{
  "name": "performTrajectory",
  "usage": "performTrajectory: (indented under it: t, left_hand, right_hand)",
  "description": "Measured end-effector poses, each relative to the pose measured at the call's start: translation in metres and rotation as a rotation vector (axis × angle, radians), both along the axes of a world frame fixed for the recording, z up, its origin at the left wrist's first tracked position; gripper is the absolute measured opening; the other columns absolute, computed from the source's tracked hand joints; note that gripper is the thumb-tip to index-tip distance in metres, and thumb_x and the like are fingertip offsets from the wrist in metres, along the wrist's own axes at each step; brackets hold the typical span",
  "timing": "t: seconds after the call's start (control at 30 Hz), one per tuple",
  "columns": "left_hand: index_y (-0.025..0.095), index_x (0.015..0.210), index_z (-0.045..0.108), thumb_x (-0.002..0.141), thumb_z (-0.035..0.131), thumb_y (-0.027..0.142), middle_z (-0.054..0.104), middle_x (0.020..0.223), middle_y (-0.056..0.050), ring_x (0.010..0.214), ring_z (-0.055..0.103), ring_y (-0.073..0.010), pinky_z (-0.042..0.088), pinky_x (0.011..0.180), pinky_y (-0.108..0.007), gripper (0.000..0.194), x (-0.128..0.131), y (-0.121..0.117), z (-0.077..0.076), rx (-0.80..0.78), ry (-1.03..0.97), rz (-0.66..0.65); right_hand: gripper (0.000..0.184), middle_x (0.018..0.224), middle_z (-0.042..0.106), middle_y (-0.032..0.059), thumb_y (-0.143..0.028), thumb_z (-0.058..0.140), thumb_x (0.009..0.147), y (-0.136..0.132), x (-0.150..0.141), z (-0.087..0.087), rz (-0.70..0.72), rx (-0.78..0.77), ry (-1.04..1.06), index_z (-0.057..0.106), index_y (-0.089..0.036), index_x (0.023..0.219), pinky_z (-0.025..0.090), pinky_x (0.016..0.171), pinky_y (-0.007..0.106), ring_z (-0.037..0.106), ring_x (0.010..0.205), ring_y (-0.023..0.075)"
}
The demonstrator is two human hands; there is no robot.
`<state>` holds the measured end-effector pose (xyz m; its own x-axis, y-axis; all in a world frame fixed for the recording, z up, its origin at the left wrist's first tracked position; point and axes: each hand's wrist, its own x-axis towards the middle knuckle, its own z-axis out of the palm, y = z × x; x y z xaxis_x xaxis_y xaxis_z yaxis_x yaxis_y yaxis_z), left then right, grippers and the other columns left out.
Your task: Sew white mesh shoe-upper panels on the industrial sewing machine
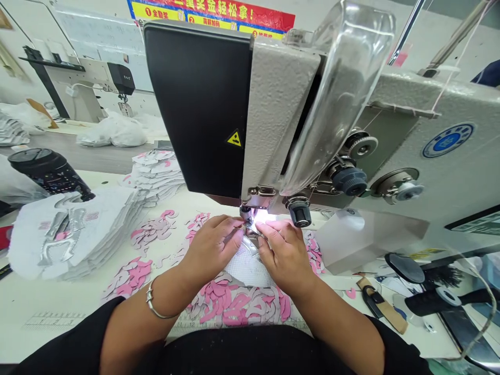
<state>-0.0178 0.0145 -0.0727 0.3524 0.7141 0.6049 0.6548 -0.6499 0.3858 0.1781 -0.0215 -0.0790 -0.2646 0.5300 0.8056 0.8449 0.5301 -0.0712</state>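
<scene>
I have the left hand and right hand on the white piece beneath the sewing machine, beyond the near pink scraps; fingers bent, though I cannot tell if they pinch

"奖金轻松拿!" on banner, yellow warning triangle on blk cover, nos. 1–3 on ruler

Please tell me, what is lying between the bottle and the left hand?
Between the bottle and the left hand lie a white stack and, nearer the hand, pink and grey scraps; the head view shows this.
</scene>
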Motion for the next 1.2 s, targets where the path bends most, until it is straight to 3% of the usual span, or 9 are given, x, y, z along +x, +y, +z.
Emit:
performTrajectory:
  t: [0.13, 0.2, 0.33, 0.47, 0.6, 0.73, 0.97, 1.07, 1.2]
  left_hand:
    - [0.021, 0.118, 0.062, 0.095, 0.047, 0.033, 0.071, 0.105, -0.005, 0.107, 0.063, -0.0244, 0.036, 0.109, -0.048, 0.03, -0.011, -0.001, 0.006, -0.114, 0.075, -0.031]
    - [0.023, 0.126, 0.057, 0.092, 0.049, 0.031, 0.07, 0.103, -0.004, 0.107, 0.062, -0.0253, 0.036, 0.107, -0.05, 0.036, -0.017, -0.003, 0.01, -0.212, 0.083, -0.034]
    - [0.024, 0.116, 0.057, 0.085, 0.053, 0.029, 0.066, 0.101, -0.004, 0.099, 0.061, -0.0249, 0.046, 0.088, -0.041, 0.032, -0.024, -0.007, 0.022, -0.434, 0.032, -0.03]
    - [0.023, 0.101, 0.054, 0.083, 0.06, 0.032, 0.062, 0.091, -0.001, 0.079, 0.059, -0.0175, 0.047, 0.07, -0.031, 0.021, -0.023, -0.013, 0.032, -0.667, -0.174, -0.113]
    - [0.023, 0.097, 0.054, 0.081, 0.065, 0.033, 0.057, 0.081, 0.002, 0.07, 0.054, -0.0133, 0.044, 0.063, -0.027, 0.022, -0.012, -0.011, 0.032, -0.791, -0.438, -0.17]
    - [0.021, 0.1, 0.06, 0.078, 0.069, 0.033, 0.062, 0.093, -0.002, 0.082, 0.058, -0.0155, 0.046, 0.071, -0.029, 0.026, 0.002, 0.003, 0.026, -0.786, -0.621, -0.128]
    - [0.02, 0.096, 0.065, 0.076, 0.07, 0.032, 0.065, 0.095, -0.004, 0.088, 0.06, -0.0172, 0.048, 0.078, -0.032, 0.024, 0.008, 0.014, 0.02, -0.753, -0.687, -0.127]
    - [0.021, 0.099, 0.065, 0.079, 0.067, 0.035, 0.065, 0.093, -0.003, 0.084, 0.061, -0.0164, 0.049, 0.075, -0.03, 0.024, -0.015, 0.014, 0.021, -0.598, -0.638, -0.028]
    - [0.023, 0.105, 0.064, 0.084, 0.057, 0.037, 0.066, 0.089, -0.002, 0.072, 0.059, -0.015, 0.045, 0.062, -0.027, 0.027, -0.081, 0.025, 0.015, -0.44, -0.38, 0.38]
  right_hand:
    - [0.028, 0.095, 0.064, 0.0086, -0.021, 0.052, 0.095, -0.002, 0.001, 0.002, -0.006, -0.031, 0.003, 0.066, -0.018, 0.119, 0.049, 0.096, 0.043, 0.059, 0.098, 0.0221]
    - [0.029, 0.095, 0.064, 0.0086, -0.023, 0.051, 0.096, -0.001, 0.002, 0.002, -0.021, -0.059, 0.002, 0.066, -0.019, 0.12, 0.05, 0.095, 0.043, 0.059, 0.1, 0.023]
    - [0.03, 0.097, 0.064, 0.009, -0.026, 0.052, 0.097, 0.001, 0.005, 0.002, -0.033, -0.1, 0.004, 0.067, -0.021, 0.122, 0.051, 0.094, 0.042, 0.058, 0.103, 0.0245]
    - [0.029, 0.108, 0.063, 0.0097, -0.026, 0.054, 0.096, -0.007, 0.009, 0.004, -0.037, -0.076, 0.01, 0.065, -0.024, 0.123, 0.047, 0.097, 0.047, 0.058, 0.109, 0.0264]
    - [0.03, 0.119, 0.062, 0.009, -0.023, 0.061, 0.091, -0.022, 0.009, 0.006, 0.128, 0.028, 0.013, 0.062, -0.024, 0.121, 0.043, 0.101, 0.048, 0.057, 0.113, 0.0256]
    - [0.026, 0.12, 0.064, 0.0088, -0.025, 0.063, 0.091, -0.019, 0.009, 0.001, 0.158, -0.041, 0.004, 0.063, -0.022, 0.117, 0.043, 0.102, 0.047, 0.058, 0.114, 0.0247]
    - [0.028, 0.12, 0.066, 0.0077, -0.018, 0.063, 0.09, -0.004, 0.015, -0.008, 0.147, -0.006, 0.051, 0.063, -0.023, 0.117, 0.042, 0.105, 0.047, 0.058, 0.117, 0.024]
    - [0.031, 0.122, 0.065, 0.0082, -0.016, 0.064, 0.088, -0.004, 0.016, -0.013, 0.151, 0.005, 0.056, 0.063, -0.024, 0.119, 0.044, 0.102, 0.047, 0.059, 0.115, 0.0246]
    - [0.037, 0.124, 0.064, 0.008, -0.014, 0.065, 0.087, -0.002, 0.017, -0.022, 0.162, 0.036, 0.063, 0.062, -0.026, 0.121, 0.044, 0.102, 0.048, 0.06, 0.115, 0.0257]
